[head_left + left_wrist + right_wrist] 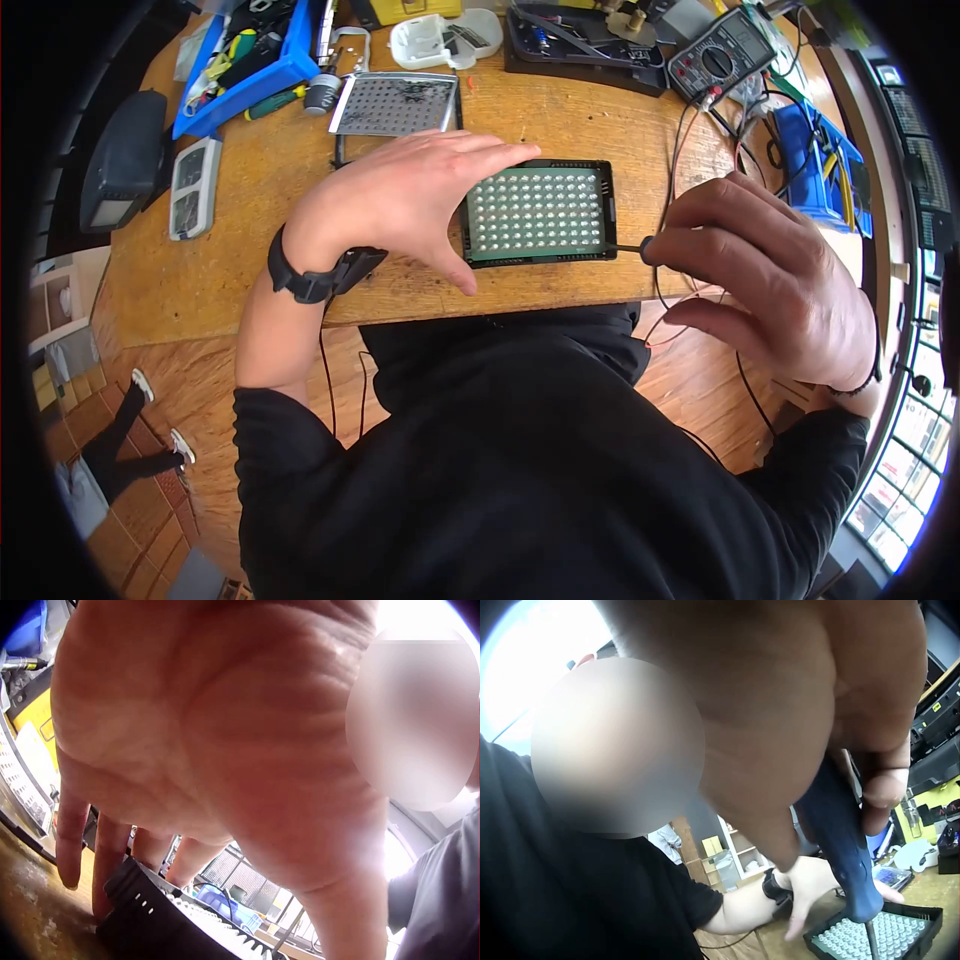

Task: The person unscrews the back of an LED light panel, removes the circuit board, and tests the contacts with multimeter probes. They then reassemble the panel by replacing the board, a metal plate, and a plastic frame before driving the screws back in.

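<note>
Hands: 2, left hand [400, 195] and right hand [775, 275]. Lamp panel [540, 213]: 1; its lamps too small to count surely. Screwdriver [846, 859] in right hand: 1. Multimeter [735, 50], far right: 1. Perforated plate [390, 110], far left: 1. White shoes [182, 447], left: 2.

The window [908, 465] glares (head view's edges warp).

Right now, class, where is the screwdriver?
In the head view, the screwdriver is right of centre, held in the right hand, its tip by the lower right corner of the LED panel.
</note>
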Demonstrator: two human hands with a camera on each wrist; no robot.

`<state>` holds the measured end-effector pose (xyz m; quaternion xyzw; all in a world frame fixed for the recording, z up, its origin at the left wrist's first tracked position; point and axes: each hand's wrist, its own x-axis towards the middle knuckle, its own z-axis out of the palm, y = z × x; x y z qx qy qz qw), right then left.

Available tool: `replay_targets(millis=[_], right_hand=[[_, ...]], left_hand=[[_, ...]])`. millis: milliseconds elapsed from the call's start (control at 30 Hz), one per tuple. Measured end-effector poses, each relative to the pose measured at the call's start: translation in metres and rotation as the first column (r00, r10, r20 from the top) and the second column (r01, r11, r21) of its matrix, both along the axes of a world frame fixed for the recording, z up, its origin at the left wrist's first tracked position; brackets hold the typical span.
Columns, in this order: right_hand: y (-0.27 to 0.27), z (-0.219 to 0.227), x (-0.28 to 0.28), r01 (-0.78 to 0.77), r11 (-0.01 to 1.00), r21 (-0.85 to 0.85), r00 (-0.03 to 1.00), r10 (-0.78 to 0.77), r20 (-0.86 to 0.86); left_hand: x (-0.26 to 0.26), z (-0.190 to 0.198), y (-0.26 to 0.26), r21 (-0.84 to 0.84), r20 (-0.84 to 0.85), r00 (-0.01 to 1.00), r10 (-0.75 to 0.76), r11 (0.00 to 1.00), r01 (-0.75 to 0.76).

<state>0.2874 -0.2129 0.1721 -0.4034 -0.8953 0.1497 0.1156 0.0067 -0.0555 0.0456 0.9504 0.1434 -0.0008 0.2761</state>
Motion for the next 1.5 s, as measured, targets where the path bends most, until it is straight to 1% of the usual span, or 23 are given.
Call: replay_targets(millis=[67, 133, 200, 267, 333, 400, 467, 533, 567, 600, 633, 667, 700, 733, 800, 867, 967, 1033, 1067, 1133, 1267, 1367, 1500], right_hand=[[-0.002, 0.000, 0.001, 0.008, 0.998, 0.064, 1.000, -0.008, -0.002], [-0.009, 0.008, -0.002, 0.171, 0.985, 0.038, 0.957, -0.175, 0.231], [-0.009, 0.007, -0.003, 0.180, 0.983, 0.021, 0.956, -0.180, 0.233], [-0.006, 0.005, -0.006, 0.085, 0.995, 0.048, 0.991, -0.089, 0.099], [-0.006, 0.007, -0.005, 0.106, 0.994, 0.006, 0.988, -0.106, 0.108], [0.001, 0.004, 0.001, -0.050, 0.999, 0.007, 0.998, 0.049, 0.037], [0.002, 0.004, 0.001, -0.047, 0.999, 0.015, 0.997, 0.046, 0.062], [-0.001, 0.006, -0.004, 0.126, 0.992, 0.021, 0.989, -0.127, 0.073], [-0.004, 0.008, -0.007, 0.194, 0.978, 0.074, 0.962, -0.205, 0.183], [-0.004, 0.008, -0.007, 0.194, 0.978, 0.075, 0.962, -0.205, 0.183], [-0.004, 0.008, -0.006, 0.185, 0.982, 0.045, 0.965, -0.190, 0.178], [-0.004, 0.008, -0.004, 0.176, 0.984, 0.016, 0.969, -0.176, 0.173], [-0.003, 0.007, -0.003, 0.116, 0.993, 0.031, 0.983, -0.119, 0.136], [-0.003, 0.007, -0.002, 0.115, 0.993, 0.032, 0.984, -0.119, 0.136], [-0.001, 0.006, 0.002, -0.037, 0.999, 0.040, 0.996, 0.033, 0.085], [-0.002, 0.004, 0.002, -0.043, 0.999, 0.010, 0.996, 0.042, 0.079], [-0.005, 0.003, -0.003, 0.033, 0.999, 0.024, 0.999, -0.033, 0.000], [-0.010, 0.009, -0.007, 0.218, 0.976, 0.006, 0.946, -0.213, 0.245], [-0.010, 0.008, -0.007, 0.217, 0.976, 0.008, 0.946, -0.213, 0.243], [-0.009, 0.007, -0.006, 0.141, 0.989, 0.048, 0.984, -0.145, 0.103], [-0.010, 0.010, -0.003, 0.148, 0.982, 0.117, 0.987, -0.154, 0.048], [-0.012, 0.012, 0.001, 0.231, 0.964, 0.130, 0.972, -0.234, 0.006], [-0.007, 0.007, -0.008, 0.177, 0.980, 0.088, 0.978, -0.165, -0.130]], left_hand=[[-0.002, 0.003, 0.003, -0.037, -0.037, 0.999, -0.004, 0.999, 0.003], [-0.005, 0.000, 0.002, -0.079, -0.067, 0.998, -0.015, 0.997, 0.010], [-0.009, -0.007, -0.002, -0.055, 0.037, 0.999, -0.001, 0.998, 0.003], [-0.011, -0.012, -0.009, -0.029, 0.058, 0.998, 0.034, 0.999, -0.032], [-0.009, -0.016, -0.015, -0.019, 0.101, 0.993, 0.062, 0.998, -0.060], [-0.010, -0.015, -0.016, -0.012, 0.054, 0.993, 0.107, 0.994, -0.106], [-0.010, -0.014, -0.017, -0.013, 0.048, 0.993, 0.108, 0.994, -0.108], [-0.012, -0.014, -0.018, -0.024, 0.058, 0.993, 0.104, 0.994, -0.103], [-0.013, -0.012, -0.022, -0.022, 0.059, 0.993, 0.106, 0.994, -0.105], [-0.014, -0.011, -0.029, -0.012, 0.047, 0.979, 0.198, 0.980, -0.198], [-0.014, -0.009, -0.035, 0.000, 0.037, 0.957, 0.287, 0.958, -0.288], [-0.016, -0.011, -0.038, 0.002, 0.038, 0.957, 0.287, 0.958, -0.287], [-0.018, -0.014, -0.042, -0.014, 0.072, 0.931, 0.359, 0.933, -0.359], [-0.020, -0.015, -0.046, -0.032, 0.106, 0.897, 0.429, 0.903, -0.428], [-0.022, -0.016, -0.056, -0.031, 0.123, 0.879, 0.461, 0.887, -0.461], [-0.024, -0.024, -0.062, -0.067, 0.162, 0.847, 0.506, 0.862, -0.502], [-0.023, -0.028, -0.066, -0.094, 0.177, 0.826, 0.534, 0.845, -0.526], [-0.024, -0.028, -0.065, -0.102, 0.174, 0.827, 0.535, 0.845, -0.525], [-0.024, -0.028, -0.064, -0.113, 0.172, 0.829, 0.533, 0.846, -0.521], [-0.024, -0.029, -0.063, -0.108, 0.175, 0.829, 0.531, 0.847, -0.520], [-0.024, -0.032, -0.065, -0.086, 0.206, 0.822, 0.531, 0.847, -0.525], [-0.024, -0.035, -0.063, -0.118, 0.205, 0.819, 0.536, 0.844, -0.522], [-0.021, -0.029, -0.068, -0.123, 0.144, 0.823, 0.549, 0.836, -0.535]])
